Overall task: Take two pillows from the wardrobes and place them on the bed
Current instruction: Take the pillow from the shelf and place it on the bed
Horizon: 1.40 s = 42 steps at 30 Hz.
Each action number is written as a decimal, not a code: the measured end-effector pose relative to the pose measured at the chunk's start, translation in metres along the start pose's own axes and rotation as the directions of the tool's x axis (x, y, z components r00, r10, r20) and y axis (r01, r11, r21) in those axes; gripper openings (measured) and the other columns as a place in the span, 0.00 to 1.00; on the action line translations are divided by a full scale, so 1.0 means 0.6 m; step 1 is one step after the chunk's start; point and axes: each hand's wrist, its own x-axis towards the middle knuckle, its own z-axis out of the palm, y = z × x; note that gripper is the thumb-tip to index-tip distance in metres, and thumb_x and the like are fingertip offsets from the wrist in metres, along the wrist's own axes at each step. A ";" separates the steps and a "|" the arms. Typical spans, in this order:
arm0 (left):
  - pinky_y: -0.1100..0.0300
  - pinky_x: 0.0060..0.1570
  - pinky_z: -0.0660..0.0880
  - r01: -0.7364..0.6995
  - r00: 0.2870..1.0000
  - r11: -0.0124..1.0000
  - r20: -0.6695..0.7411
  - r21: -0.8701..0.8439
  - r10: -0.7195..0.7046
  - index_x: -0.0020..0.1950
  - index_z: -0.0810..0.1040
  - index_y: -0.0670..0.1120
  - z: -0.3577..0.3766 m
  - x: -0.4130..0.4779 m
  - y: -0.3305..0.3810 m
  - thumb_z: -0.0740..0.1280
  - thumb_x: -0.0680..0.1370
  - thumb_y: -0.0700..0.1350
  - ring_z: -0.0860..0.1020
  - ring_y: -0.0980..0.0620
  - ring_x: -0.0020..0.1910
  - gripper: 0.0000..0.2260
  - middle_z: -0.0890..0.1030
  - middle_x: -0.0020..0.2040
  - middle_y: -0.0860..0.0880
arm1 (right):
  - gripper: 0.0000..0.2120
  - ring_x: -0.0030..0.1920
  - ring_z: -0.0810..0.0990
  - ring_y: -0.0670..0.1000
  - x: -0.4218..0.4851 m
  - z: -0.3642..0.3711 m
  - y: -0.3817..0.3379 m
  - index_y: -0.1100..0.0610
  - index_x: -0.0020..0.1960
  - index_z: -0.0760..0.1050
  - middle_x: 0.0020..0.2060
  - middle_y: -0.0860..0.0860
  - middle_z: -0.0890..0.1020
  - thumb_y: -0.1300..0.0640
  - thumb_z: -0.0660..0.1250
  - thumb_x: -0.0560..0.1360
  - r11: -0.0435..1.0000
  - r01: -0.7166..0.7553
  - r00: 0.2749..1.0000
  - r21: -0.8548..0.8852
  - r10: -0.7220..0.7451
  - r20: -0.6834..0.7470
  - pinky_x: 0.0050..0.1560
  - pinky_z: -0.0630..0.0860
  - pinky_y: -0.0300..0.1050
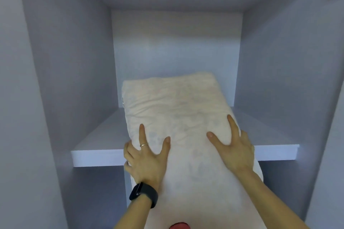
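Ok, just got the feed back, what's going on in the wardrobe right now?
A person has both hands on a white pillow that lies lengthwise on the wardrobe shelf, its near end hanging over the shelf's front edge. The left hand, with a ring and a dark wristband, grips the left side; the right hand grips the right side. No bed or second pillow is in view.

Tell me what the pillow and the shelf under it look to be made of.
Pillow: soft woven fabric, matte, cream with a faint print; it creases and dents under the fingers. Shelf: probably laminated board, smooth and matte, with a flat square front edge.
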 end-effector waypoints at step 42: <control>0.63 0.44 0.71 -0.078 0.162 0.850 0.835 -0.520 0.526 0.65 0.71 0.51 -0.120 -0.799 -0.182 0.78 0.66 0.53 0.70 0.59 0.48 0.31 0.70 0.55 0.49 | 0.37 0.57 0.69 0.31 -1.037 -0.353 0.292 0.46 0.69 0.68 0.58 0.49 0.69 0.46 0.80 0.65 0.749 -0.659 0.414 0.065 0.434 -0.800 0.54 0.73 0.44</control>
